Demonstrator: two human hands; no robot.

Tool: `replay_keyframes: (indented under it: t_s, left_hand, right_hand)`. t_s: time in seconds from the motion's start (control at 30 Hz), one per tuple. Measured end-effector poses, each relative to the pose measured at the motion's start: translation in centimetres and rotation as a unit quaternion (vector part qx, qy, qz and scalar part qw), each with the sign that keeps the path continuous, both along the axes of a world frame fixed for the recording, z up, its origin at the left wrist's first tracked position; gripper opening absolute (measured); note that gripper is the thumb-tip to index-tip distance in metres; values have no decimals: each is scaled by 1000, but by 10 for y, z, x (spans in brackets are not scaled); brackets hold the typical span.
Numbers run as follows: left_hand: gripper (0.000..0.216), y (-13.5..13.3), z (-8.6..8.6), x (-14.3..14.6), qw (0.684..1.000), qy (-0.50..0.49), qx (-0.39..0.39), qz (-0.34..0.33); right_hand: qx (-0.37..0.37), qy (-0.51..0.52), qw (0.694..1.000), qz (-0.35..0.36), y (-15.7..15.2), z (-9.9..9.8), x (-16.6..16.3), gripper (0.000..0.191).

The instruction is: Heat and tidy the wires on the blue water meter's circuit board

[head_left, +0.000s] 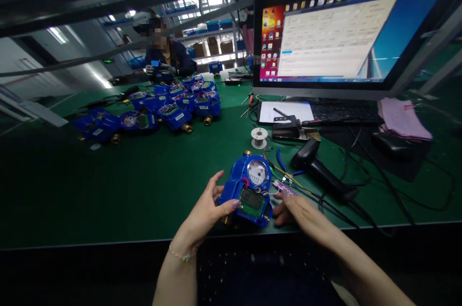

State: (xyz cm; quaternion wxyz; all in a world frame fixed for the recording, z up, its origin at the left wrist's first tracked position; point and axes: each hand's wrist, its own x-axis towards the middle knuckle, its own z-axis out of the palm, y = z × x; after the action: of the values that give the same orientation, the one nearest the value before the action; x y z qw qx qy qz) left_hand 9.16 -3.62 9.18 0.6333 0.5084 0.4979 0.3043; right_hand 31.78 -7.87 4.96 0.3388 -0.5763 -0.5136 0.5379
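A blue water meter [233, 178] with a round dial and a small display board [250, 201] lies tilted near the table's front edge. My left hand [207, 212] grips its left side, thumb on top by the display, other fingers partly hidden behind the housing. Thin wires run from the meter's right side. Close to that side, my right hand [301, 212] has its thumb and fingers on a narrow purple circuit board [285, 187]; the fingers' contact beneath it is partly hidden.
Several blue meters [175, 113] stand at the back left. A solder spool [259, 137], blue-handled pliers [281, 160], a black barcode scanner [325, 171] and cables lie to the right. Behind are a soldering iron [325, 121], keyboard [342, 109] and monitor [332, 41]. A co-worker [169, 56] sits opposite.
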Motion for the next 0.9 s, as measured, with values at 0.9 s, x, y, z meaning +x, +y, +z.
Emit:
replay_keyframes:
  t_s: [0.9]
  left_hand:
    - [90,24,-62,22,941,-138,138,276]
  right_hand:
    - [156,38,987,3,47,-10,-47,55]
